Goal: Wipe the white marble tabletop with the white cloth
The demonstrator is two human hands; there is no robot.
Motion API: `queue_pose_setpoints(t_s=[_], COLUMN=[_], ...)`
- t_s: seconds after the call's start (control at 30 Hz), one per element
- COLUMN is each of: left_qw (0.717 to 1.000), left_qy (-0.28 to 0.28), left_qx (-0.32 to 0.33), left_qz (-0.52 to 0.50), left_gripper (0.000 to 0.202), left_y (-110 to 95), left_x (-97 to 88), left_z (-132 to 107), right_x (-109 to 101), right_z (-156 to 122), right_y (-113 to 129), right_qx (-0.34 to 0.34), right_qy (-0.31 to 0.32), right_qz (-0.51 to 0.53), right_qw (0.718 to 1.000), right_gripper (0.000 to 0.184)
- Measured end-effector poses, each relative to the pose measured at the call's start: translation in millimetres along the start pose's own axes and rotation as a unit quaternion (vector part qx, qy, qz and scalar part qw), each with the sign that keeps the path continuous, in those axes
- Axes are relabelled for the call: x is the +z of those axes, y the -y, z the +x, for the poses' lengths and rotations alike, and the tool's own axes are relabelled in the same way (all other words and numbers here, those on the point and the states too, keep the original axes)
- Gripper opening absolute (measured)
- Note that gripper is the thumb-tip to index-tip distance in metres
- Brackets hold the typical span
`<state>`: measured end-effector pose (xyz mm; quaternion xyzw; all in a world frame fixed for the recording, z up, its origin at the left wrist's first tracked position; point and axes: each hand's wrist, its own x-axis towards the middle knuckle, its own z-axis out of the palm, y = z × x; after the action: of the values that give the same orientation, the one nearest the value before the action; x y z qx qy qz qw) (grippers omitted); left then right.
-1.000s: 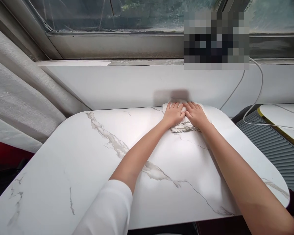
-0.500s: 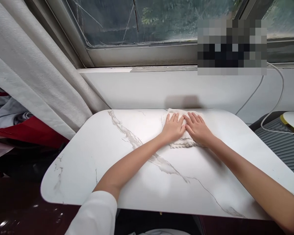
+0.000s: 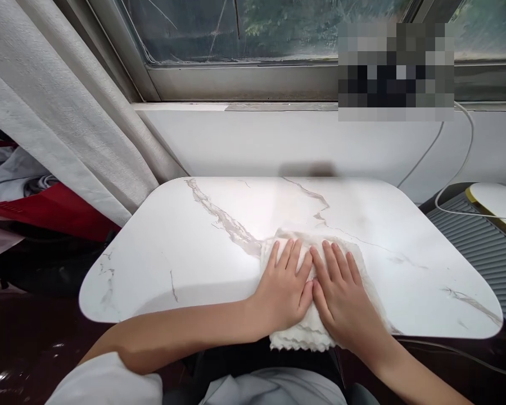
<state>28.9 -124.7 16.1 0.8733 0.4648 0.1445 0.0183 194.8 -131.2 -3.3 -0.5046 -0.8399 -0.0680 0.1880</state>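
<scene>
Both hands on the cloth (image 3: 306, 334): left hand (image 3: 284, 289) to its left, right hand (image 3: 346, 301) just beside, to the right. The cloth lies on the table (image 3: 409, 225), reaching past the near edge. Behind stands the wall (image 3: 244, 138), window (image 3: 287, 28) above; curtain (image 3: 67, 107) far left, cable (image 3: 470, 140) hanging at right.

The bench (image 3: 147, 259) is brightly lit; a soft shadow is cast beyond the left arm (image 3: 185, 331), the floor (image 3: 29, 349) is left dim with glints, and the windowsill (image 3: 181, 106) is partly pixelated.
</scene>
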Motion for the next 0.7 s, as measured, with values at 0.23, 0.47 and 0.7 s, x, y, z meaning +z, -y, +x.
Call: queue_pose_setpoints(t_s=[0.23,0.47,0.7], left_qw=[0.997,0.979,0.977], left_qy=[0.033,0.048,-0.059], left_qx=[-0.071,-0.186,-0.198], left_qz=[-0.008,-0.063,-0.061], left_gripper=[0.051,0.046,0.035], left_y=[30,81,131], left_x=[-16.5,-16.2,2.0], left_z=[-21,33,107], right_x=[10,38,71], right_z=[33,110,186], right_y=[29,13,-34], right_qx=[-0.029,-0.051,-0.022], right_qy=[0.053,0.062,0.038], right_qz=[-0.013,-0.031,0.069], right_qw=[0.998,0.996,0.997], right_gripper=[0.063,0.056,0.05])
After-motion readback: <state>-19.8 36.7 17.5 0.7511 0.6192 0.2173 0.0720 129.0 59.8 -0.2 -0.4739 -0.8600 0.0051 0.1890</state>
